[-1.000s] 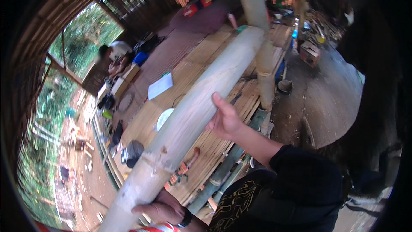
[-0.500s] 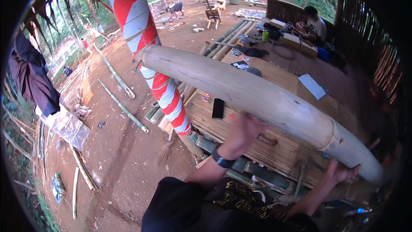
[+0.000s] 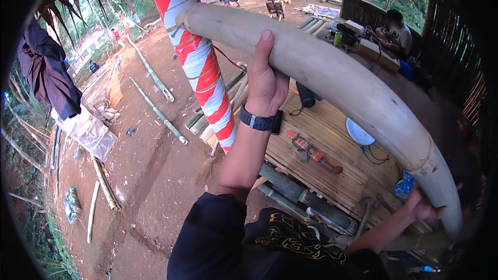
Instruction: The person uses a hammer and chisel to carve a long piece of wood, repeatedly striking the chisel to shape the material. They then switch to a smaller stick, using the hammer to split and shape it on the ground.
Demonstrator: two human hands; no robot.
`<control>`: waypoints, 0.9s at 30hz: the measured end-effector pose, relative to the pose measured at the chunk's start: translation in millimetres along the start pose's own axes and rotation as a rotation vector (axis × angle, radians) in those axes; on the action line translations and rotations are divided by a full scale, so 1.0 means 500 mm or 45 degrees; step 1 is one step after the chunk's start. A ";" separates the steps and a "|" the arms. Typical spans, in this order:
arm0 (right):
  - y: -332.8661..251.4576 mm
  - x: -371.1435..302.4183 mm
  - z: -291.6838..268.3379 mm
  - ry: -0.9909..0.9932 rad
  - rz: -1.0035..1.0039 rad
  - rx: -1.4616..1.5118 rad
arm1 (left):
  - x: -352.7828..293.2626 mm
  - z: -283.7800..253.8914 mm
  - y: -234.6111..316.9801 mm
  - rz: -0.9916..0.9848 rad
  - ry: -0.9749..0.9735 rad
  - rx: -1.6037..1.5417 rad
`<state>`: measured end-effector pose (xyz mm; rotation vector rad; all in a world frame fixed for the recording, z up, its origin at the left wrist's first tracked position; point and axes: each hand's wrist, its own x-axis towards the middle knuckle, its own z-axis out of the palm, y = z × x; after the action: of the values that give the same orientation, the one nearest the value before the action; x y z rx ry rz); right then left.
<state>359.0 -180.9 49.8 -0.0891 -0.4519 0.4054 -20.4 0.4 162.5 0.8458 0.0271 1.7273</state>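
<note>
A thick, pale bamboo pole (image 3: 332,75) is held up in front of me, slanting from the striped post (image 3: 199,67) down to the lower right. My left hand (image 3: 267,85), with a dark watch on its wrist, grips the pole from below; the thumb lies along its near side and the fingers are hidden behind. Near the lower end, my right hand (image 3: 423,205) is closed round the underside. The far end overlaps the red-and-silver post; whether they touch I cannot tell.
Below the pole is a slatted bamboo platform (image 3: 332,176) bearing an orange-sheathed blade with a wooden handle (image 3: 311,150) and a white round lid-like thing (image 3: 359,132). A person (image 3: 397,33) sits at the far right. Green bamboo poles (image 3: 158,111) lie on the dirt at left.
My left hand has risen from beneath the pole and now grips it, thumb up its near side. The pole's far end sits higher in view, and the view has shifted.
</note>
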 end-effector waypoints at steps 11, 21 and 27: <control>0.008 -0.028 -0.077 0.003 0.193 0.041 | -0.046 -0.123 -0.047 -0.167 0.147 -0.090; 0.048 -0.009 0.025 -0.002 0.143 -0.069 | -0.055 -0.149 -0.044 -0.107 0.348 0.155; -0.028 -0.003 0.049 -0.127 0.233 -0.063 | -0.065 -0.069 -0.085 -0.053 0.325 0.100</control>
<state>352.1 -194.5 73.7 -0.1592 -0.5542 0.5800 -1.1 1.2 101.8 0.6718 0.2835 1.7946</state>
